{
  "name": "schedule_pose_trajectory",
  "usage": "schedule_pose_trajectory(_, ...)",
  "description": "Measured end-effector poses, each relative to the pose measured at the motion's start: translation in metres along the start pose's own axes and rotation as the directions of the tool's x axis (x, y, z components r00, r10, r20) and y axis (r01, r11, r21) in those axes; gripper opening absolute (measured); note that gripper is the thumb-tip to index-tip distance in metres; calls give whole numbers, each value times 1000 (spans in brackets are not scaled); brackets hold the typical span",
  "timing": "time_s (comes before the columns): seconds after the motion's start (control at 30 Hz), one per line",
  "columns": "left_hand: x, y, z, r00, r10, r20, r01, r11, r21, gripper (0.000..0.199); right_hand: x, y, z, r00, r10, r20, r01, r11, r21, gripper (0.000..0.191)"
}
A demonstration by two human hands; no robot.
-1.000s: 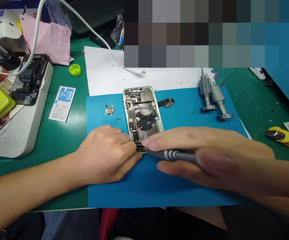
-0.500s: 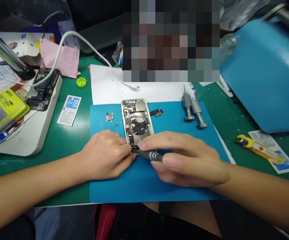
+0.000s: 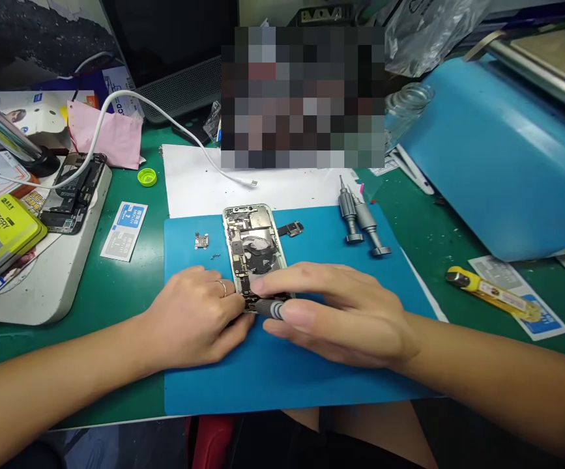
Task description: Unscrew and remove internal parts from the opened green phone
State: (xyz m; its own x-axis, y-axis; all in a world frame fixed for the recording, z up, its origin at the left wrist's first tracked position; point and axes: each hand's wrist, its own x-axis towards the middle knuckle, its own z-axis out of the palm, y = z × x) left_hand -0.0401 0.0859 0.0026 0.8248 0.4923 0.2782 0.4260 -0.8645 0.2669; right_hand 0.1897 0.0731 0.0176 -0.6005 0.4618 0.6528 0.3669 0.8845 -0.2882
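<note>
An opened phone [image 3: 261,253] lies on the blue mat [image 3: 214,384], its circuit boards and inner parts exposed. My left hand [image 3: 199,316] rests on the mat with curled fingers, gripping the phone's lower left edge. Between the thumb and fingers of my right hand [image 3: 341,312] is a grey screwdriver [image 3: 268,309], held over the phone's bottom end. The driver's tip is hidden. A small metal part [image 3: 201,241] and some tiny dark pieces [image 3: 215,256] sit left of the phone. To its right, a small camera-like module [image 3: 292,228] protrudes on a dark strip.
Two more grey screwdrivers [image 3: 371,225] lie at the mat's upper right. Farther right is a yellow box cutter [image 3: 492,293] on a card. A white cable [image 3: 165,107] arches over white paper [image 3: 189,189]. Another phone part [image 3: 74,192] and a battery box [image 3: 3,234] stand left.
The whole view has shifted a little. Relative to the phone, my right hand has moved slightly left and away from me with the screwdriver. My left hand stays at the phone's edge.
</note>
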Motion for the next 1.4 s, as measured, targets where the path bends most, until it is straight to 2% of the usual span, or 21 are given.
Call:
schedule_pose_trajectory(0.23,2,1,-3,1000,-8,12,8,1000,0,39,5,2,4,996,-20,-88,24,999,44,22)
schedule_pose_trajectory(0.53,2,1,-1,1000,-10,22,10,1000,-10,38,2,4,3,999,6,-49,-3,999,52,34)
schedule_pose_trajectory(0.7,2,2,0,999,-5,40,5,1000,-4,39,-1,5,3,999,23,-39,-18,993,114,71)
schedule_pose_trajectory(0.9,2,1,0,999,-10,35,10,1000,6,39,0,5,3,999,6,-36,-2,995,104,80)
schedule_pose_trajectory(1.2,2,2,-1,1000,-7,29,8,1000,-18,39,-5,4,3,1000,1,-23,2,992,129,79)
schedule_pose_trajectory(1.27,2,2,-1,1000,-7,25,8,1000,-18,39,-4,5,4,999,2,-38,3,989,151,67)
schedule_pose_trajectory(1.4,1,2,-1,1000,-20,5,20,999,-27,40,-2,5,8,995,-13,-99,28,988,154,26)
